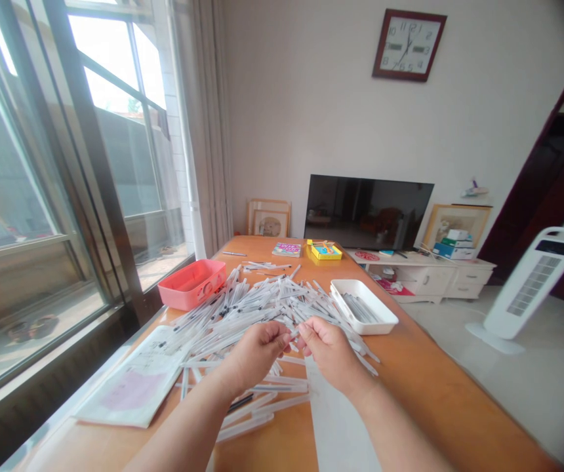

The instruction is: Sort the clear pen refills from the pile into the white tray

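My left hand (pixel 268 342) and my right hand (pixel 322 342) meet above the table, both closed in a pinch. A thin whitish pen (pixel 294 333) shows between their fingertips; most of it is hidden by the fingers. Behind and below the hands spreads a large heap of translucent pens (pixel 247 305), some with dark tips. Several loose pens (pixel 262 419) lie nearer, by my left forearm. Right of the heap, a white tray (pixel 389 322) holds a bundle of greyish thin sticks (pixel 361 308), perhaps refills. A white paper strip (pixel 334 419) lies under my right hand.
A pink-red plastic basket (pixel 183 292) stands at the table's left edge, behind a printed booklet (pixel 129 387). At the far end are a colourful book (pixel 286 249) and a yellow box (pixel 325 252). A window (pixel 124 118) borders the left; a tower fan (pixel 532 288) stands right.
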The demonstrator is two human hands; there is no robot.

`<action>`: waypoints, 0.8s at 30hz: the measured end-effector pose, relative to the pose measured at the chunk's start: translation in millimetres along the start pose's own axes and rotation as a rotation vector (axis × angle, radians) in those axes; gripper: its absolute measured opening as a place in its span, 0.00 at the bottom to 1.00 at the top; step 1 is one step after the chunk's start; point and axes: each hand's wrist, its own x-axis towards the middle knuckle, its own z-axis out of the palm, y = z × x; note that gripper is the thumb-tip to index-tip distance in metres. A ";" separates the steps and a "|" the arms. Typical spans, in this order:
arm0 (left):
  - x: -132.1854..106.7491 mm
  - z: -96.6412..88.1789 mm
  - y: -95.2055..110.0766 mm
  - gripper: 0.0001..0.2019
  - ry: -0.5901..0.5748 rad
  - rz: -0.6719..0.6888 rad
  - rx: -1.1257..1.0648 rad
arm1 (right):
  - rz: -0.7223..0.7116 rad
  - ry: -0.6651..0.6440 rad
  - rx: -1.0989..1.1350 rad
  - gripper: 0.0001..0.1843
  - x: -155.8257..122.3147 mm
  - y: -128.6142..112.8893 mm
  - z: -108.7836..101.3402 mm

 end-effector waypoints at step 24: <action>-3.4 -1.9 0.6 0.20 -0.026 0.030 0.239 | 0.105 0.071 0.174 0.20 6.4 12.7 -3.5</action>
